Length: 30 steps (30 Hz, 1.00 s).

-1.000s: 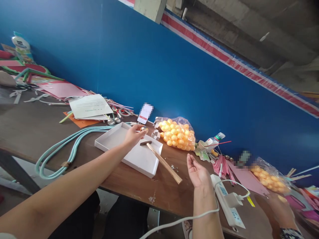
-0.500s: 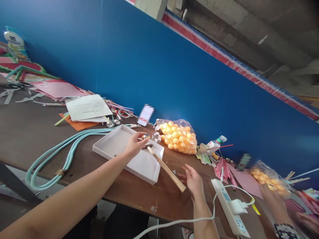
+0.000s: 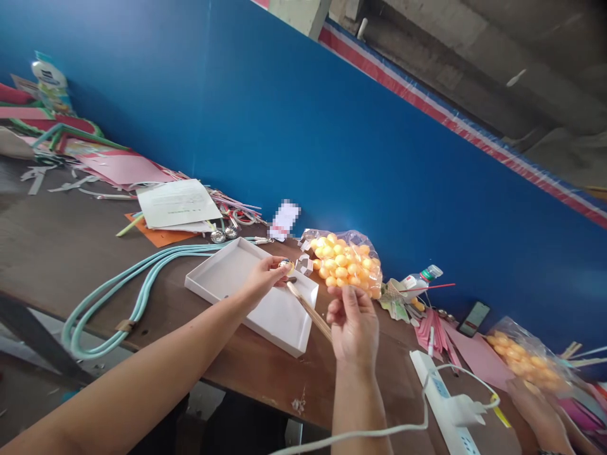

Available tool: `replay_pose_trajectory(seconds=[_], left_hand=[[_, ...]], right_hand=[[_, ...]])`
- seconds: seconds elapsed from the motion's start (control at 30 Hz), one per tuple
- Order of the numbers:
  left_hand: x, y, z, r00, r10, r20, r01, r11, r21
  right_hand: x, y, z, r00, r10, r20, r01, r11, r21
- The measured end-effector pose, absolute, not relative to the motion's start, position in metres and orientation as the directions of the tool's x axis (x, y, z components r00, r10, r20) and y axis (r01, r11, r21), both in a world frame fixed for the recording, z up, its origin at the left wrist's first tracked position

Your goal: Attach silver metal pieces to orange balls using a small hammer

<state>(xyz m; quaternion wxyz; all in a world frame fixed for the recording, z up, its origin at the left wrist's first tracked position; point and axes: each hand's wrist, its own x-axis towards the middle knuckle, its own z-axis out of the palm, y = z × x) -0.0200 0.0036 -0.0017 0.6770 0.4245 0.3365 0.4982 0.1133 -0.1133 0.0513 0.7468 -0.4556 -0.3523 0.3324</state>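
My left hand [image 3: 265,277] pinches a small shiny metal ball [image 3: 285,263] over the far edge of a white shallow box [image 3: 222,278]. A wooden-handled hammer [image 3: 307,308] lies with its head in the box and its handle out over the brown table [image 3: 52,246]. My right hand [image 3: 353,325] is raised in front of the hammer handle, back of the hand toward me, fingers curled and thumb pressed to fingertips; whatever they pinch is too small to make out.
A bag of orange balls [image 3: 346,262] lies behind the box against the blue wall. Teal tubing [image 3: 128,284] loops on the left. Papers [image 3: 175,203], a bottle [image 3: 420,279], a power strip [image 3: 439,395] and a second bag of balls [image 3: 526,360] lie around. Another person's hand [image 3: 538,404] is at lower right.
My right hand rose from the table near the hammer handle's end and closed into a pinch. My left hand kept the metal ball at the box's far edge. The view shifted slightly.
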Motion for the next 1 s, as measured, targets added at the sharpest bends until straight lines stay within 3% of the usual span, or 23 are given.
replay_pose_trajectory(seconds=[0.2, 0.53, 0.67, 1.0], left_hand=[[-0.024, 0.003, 0.000, 0.349, 0.937, -0.016, -0.446, 0.181, 0.877], [-0.022, 0.005, -0.007, 0.399, 0.916, 0.045, -0.423, 0.140, 0.895], [-0.021, 0.008, -0.011, 0.403, 0.913, 0.070, -0.406, 0.110, 0.907], [-0.020, 0.010, -0.014, 0.398, 0.911, 0.109, -0.428, 0.080, 0.900]], right_hand=[[0.084, -0.059, 0.038, 0.437, 0.892, 0.112, -0.416, 0.311, -0.855], [0.096, -0.043, -0.001, 0.408, 0.912, 0.033, -0.383, 0.204, -0.901], [0.096, -0.048, 0.002, 0.383, 0.922, 0.062, -0.381, 0.218, -0.899], [0.097, -0.054, 0.007, 0.326, 0.945, -0.026, -0.457, 0.134, -0.879]])
